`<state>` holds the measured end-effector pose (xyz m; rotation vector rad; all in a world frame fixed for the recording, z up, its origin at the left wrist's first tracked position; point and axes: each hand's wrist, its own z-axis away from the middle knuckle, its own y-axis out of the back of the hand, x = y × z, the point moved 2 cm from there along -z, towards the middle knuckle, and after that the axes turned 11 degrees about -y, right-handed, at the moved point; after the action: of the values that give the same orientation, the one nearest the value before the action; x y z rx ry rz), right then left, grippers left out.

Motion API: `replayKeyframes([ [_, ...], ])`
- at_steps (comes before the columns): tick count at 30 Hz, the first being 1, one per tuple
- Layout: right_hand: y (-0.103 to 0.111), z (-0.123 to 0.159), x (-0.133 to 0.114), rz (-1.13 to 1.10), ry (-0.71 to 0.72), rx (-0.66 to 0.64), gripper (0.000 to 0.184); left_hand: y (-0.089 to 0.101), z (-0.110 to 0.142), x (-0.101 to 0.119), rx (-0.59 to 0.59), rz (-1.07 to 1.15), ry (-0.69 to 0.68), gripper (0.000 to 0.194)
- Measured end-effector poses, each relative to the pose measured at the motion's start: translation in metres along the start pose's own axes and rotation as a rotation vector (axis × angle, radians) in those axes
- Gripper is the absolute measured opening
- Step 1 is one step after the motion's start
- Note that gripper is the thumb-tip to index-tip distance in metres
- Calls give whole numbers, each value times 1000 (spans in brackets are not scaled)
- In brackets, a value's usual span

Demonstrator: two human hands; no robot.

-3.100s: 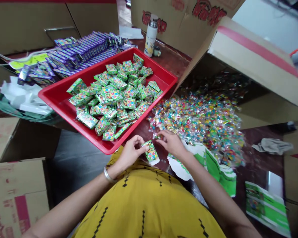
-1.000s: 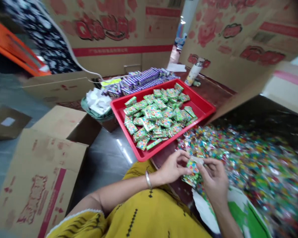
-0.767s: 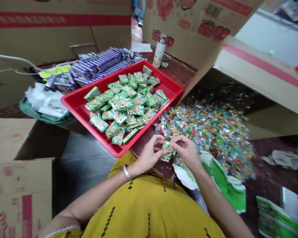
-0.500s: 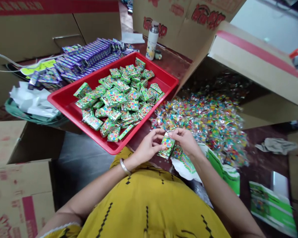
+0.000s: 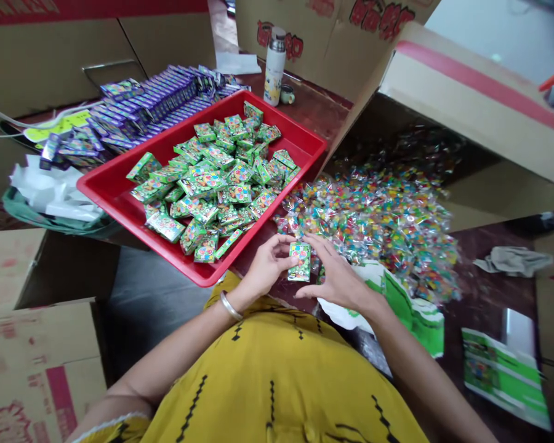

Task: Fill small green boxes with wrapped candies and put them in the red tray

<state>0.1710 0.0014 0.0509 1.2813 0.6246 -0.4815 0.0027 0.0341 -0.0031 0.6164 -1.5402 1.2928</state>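
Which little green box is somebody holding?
The green box in the left hand, thumb on its front; the boxes heaped in the red tray have no hand on them.

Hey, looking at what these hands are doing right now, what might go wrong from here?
The left hand pinches the small green box at one side, so it might slip or dent. The loose pile of clear packets lies close to the right hand, and a careless sweep could scatter some. The red tray seems to overhang the table at its near corner, so a bump might tip it and spill the green boxes.
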Motion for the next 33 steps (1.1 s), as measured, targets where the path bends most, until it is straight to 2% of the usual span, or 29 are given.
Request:
replayKeyframes([
  [1,-1,0,0,54,28,10,88,-1,0,-2,14,1,11,43],
  [4,-7,0,1,86,74,71,75,-6,1,-3,-4,-64,-9,41],
  [6,-9,0,-2,45,79,74,74,-10,5,5,-53,-153,-50,38],
  [9,1,0,-2,-43,62,23,98,-1,12,34,-84,-380,-153,32],
  [11,18,1,8,-101,0,77,109,22,16,67,17,-623,-300,32],
  [12,28,1,17,-110,-53,139,106,37,17,86,109,-777,-384,35],
  [14,45,4,40,-34,-172,263,76,69,17,121,344,-1115,-535,43],
  [15,48,6,51,50,-220,253,57,82,16,134,436,-1285,-599,48],
  [17,48,12,71,234,-285,175,28,92,14,145,488,-1494,-741,66],
  [18,46,15,77,322,-308,136,23,89,13,142,456,-1511,-803,73],
  [19,43,18,81,405,-328,123,23,81,13,133,374,-1471,-841,76],
  [21,36,21,81,550,-350,151,26,51,14,98,101,-1284,-833,66],
  [23,30,22,75,630,-332,186,29,13,14,49,-328,-1164,-676,51],
  [24,26,22,71,643,-310,185,29,-4,15,24,-484,-1155,-599,46],
  [25,22,22,67,648,-286,177,28,-19,15,2,-582,-1156,-523,46],
  [27,13,22,61,646,-248,160,26,-37,13,-31,-661,-1197,-417,47],
  [29,4,23,58,642,-229,167,27,-45,10,-48,-661,-1242,-352,50],
  [33,-1,25,63,533,-254,266,22,-44,10,-51,-595,-1194,-303,55],
])
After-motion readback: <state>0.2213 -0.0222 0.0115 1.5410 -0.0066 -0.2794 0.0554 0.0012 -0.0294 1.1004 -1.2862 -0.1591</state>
